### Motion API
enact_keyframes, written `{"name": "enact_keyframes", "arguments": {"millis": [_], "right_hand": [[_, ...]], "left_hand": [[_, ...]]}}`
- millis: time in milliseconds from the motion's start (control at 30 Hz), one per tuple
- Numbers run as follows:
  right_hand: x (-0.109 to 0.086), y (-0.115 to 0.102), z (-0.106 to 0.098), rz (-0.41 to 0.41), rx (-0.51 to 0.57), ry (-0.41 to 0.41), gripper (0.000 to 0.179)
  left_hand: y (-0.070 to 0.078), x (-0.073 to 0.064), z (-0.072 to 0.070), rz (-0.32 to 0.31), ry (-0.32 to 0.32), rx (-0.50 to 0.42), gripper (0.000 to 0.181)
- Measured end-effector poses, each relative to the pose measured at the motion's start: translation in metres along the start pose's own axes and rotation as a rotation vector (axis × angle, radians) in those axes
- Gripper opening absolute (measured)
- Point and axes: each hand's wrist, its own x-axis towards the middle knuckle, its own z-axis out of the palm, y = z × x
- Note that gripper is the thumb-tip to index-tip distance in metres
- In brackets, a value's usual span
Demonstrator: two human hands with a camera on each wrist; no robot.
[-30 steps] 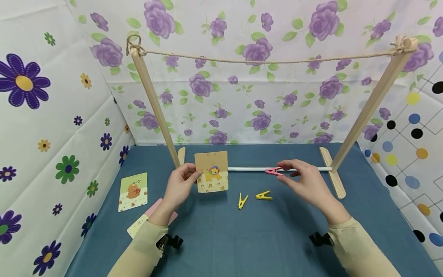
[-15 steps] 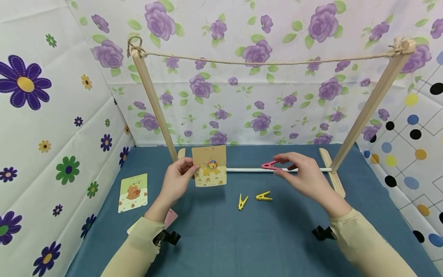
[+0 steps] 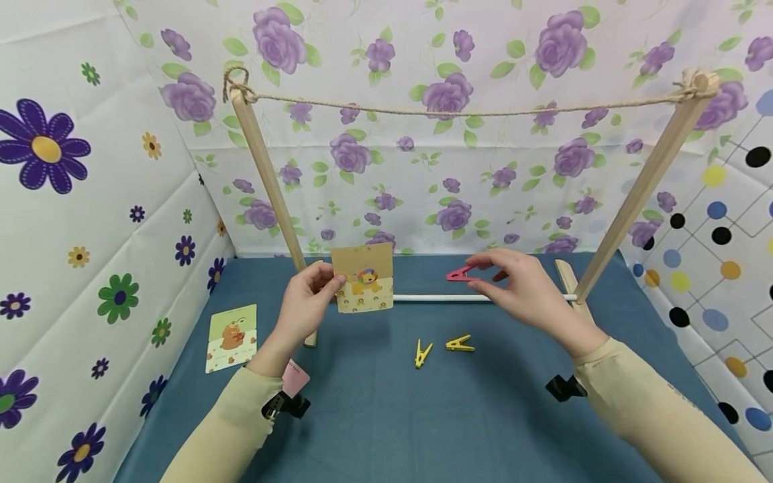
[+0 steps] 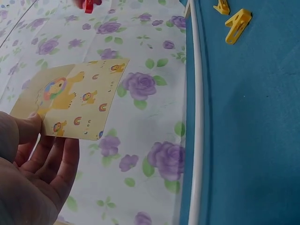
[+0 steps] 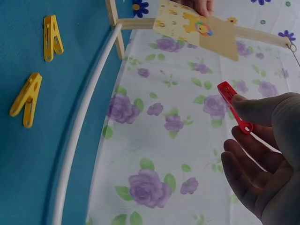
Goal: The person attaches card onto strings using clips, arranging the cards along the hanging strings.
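My left hand (image 3: 309,295) pinches a tan and yellow lion card (image 3: 364,278) by its left edge, thumb on the printed face. The card is upright above the table, and the left wrist view shows its lion print up close. A red clothespin (image 3: 461,274) is pinched between thumb and fingers of my right hand (image 3: 519,285), its free end pointing left toward the card. In the right wrist view the clothespin (image 5: 235,108) hangs clear of the white rod. Both hands are below a twine line (image 3: 447,113) stretched between two wooden posts.
Two yellow clothespins (image 3: 423,353) lie on the blue tablecloth (image 3: 459,422). A green bear card (image 3: 232,337) lies at left, and a pink card (image 3: 294,378) is partly under my left forearm. A white rod (image 3: 441,298) joins the bases of the posts (image 3: 266,174).
Both hands have risen toward the line, the lion card and red clothespin with them. The right hand has also shifted left, and the card slightly left.
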Motion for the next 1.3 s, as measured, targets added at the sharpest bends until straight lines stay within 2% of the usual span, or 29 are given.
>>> {"name": "enact_keyframes", "arguments": {"millis": [233,500,733,933,1300], "right_hand": [[0.017,-0.010,-0.009,-0.048,-0.012,0.027,0.043],[0.034,-0.022,-0.019,-0.073,-0.014,0.043,0.038],[0.049,-0.029,-0.025,-0.107,-0.043,0.053,0.035],[0.058,-0.035,-0.031,-0.104,-0.055,0.044,0.032],[0.079,-0.052,-0.048,-0.133,-0.075,0.104,0.031]], "left_hand": [[0.008,0.008,-0.001,-0.019,0.004,0.000,0.017],[0.018,0.016,-0.001,-0.035,0.004,0.004,0.021],[0.026,0.022,-0.003,-0.017,-0.011,0.021,0.021],[0.034,0.025,-0.007,0.001,-0.015,0.068,0.021],[0.055,0.041,-0.012,0.065,-0.001,0.124,0.021]]}}
